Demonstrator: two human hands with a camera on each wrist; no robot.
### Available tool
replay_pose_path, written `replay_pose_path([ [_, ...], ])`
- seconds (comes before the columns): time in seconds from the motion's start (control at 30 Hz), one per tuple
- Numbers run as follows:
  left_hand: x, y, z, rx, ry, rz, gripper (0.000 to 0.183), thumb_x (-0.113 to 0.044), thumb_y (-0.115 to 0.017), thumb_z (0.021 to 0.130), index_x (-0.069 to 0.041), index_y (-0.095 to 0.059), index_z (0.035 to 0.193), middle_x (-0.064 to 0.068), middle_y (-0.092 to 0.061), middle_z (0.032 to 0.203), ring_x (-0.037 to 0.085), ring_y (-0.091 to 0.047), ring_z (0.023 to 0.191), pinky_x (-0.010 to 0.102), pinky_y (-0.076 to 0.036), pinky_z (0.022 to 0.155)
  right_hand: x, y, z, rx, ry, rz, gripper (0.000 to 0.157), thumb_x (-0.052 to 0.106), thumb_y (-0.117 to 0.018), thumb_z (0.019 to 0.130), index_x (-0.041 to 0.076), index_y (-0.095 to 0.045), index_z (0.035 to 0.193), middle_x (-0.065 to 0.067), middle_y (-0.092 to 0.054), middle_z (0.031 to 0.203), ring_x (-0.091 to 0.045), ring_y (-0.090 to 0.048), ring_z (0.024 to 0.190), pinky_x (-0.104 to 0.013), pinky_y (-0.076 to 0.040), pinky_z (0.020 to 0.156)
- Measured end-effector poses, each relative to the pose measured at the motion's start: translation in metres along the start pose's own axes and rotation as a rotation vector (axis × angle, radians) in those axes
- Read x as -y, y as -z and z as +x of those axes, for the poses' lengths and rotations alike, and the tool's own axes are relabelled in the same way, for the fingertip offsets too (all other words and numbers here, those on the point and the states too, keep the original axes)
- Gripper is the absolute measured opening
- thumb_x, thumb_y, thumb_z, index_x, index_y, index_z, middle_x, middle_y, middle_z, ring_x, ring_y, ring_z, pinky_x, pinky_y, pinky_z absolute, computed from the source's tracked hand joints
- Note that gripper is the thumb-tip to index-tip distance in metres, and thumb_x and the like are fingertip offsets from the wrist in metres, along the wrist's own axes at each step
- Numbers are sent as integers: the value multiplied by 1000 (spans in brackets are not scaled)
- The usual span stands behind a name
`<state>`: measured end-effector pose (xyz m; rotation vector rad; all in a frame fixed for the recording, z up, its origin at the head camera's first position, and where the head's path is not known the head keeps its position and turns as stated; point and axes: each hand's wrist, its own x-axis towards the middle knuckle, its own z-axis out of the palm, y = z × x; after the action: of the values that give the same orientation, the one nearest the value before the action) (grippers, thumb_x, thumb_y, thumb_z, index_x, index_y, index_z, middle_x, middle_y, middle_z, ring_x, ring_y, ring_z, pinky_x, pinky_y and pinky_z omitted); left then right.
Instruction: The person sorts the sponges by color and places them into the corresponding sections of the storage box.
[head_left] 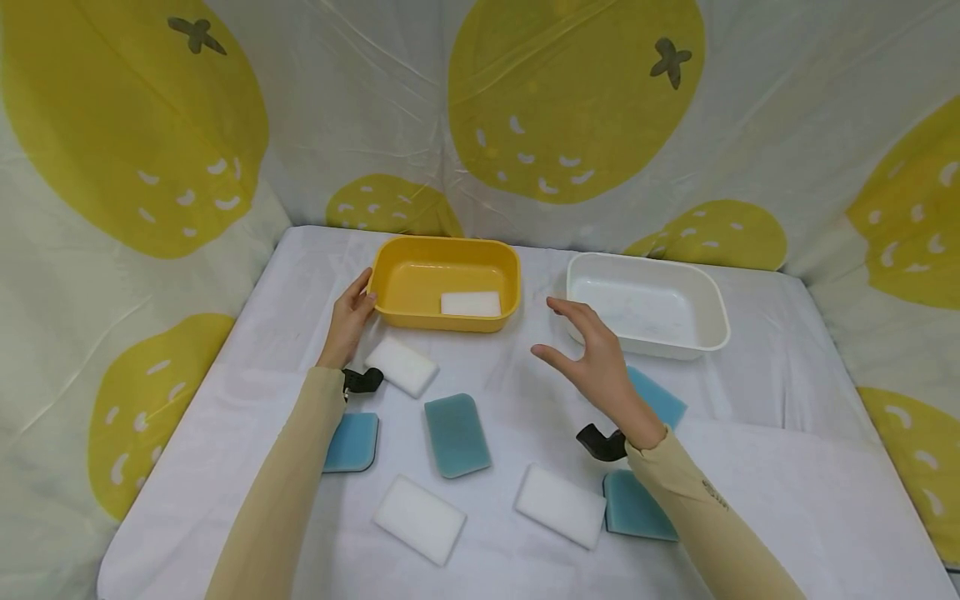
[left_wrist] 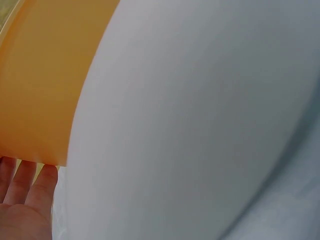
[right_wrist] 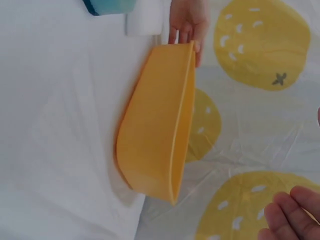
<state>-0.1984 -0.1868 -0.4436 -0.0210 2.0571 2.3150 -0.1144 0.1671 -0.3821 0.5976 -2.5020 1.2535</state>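
Note:
My left hand is at the left end of a yellow plastic basin, holding its rim and end wall. In the left wrist view its fingers lie against the basin's outer wall. A white sponge lies inside the basin, near its front right. My right hand hovers before the front left corner of a white basin, thumb and fingers spread apart, holding nothing. The right wrist view shows the yellow basin upright on the table, with the left hand at its far end.
White sponges and blue-green sponges are scattered on the white-covered table. Some are partly hidden by my forearms. A lemon-print curtain stands behind the table.

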Motion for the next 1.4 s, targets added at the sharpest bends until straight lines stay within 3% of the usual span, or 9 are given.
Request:
replay_pose_path([
  [0.5,1,-1,0,-1,9,-5,52,1,-40,101,-2,-24,150,11,-19,157,29,-29,138,38,-30,109,7,13,-54,39,-57,-11,67,11,-81,77,7,-51,137,-6,-52,134,-24,-49,120,-47,-42,95],
  [0.83,1,-1,0,1,6,-5,52,1,-40,101,-2,-24,150,12,-19,157,29,-29,139,38,-30,109,-4,1,-93,18,-1,-25,68,6,-83,70,4,-55,132,-6,-57,129,-23,-54,111,-21,-40,93],
  [1.03,1,-1,0,13,-6,-8,53,1,-40,101,-1,-22,151,12,-19,157,30,-28,138,38,-30,109,-2,-5,-111,47,-45,-18,69,8,-83,71,8,-54,134,-3,-57,129,-23,-53,109,-12,-35,93],
  [1.2,1,-1,0,16,-22,-18,53,2,-39,101,0,-22,150,14,-19,157,32,-28,138,41,-29,109,1,-8,-121,74,-56,-5,70,7,-83,72,7,-53,134,-2,-56,130,-23,-54,109,-19,-42,91],
  [1.4,2,0,0,5,-23,-15,52,2,-40,101,0,-23,150,13,-19,157,31,-28,138,41,-29,109,2,-13,-134,103,-113,-14,71,15,-83,74,16,-51,137,1,-55,130,-21,-54,109,-31,-47,88],
])
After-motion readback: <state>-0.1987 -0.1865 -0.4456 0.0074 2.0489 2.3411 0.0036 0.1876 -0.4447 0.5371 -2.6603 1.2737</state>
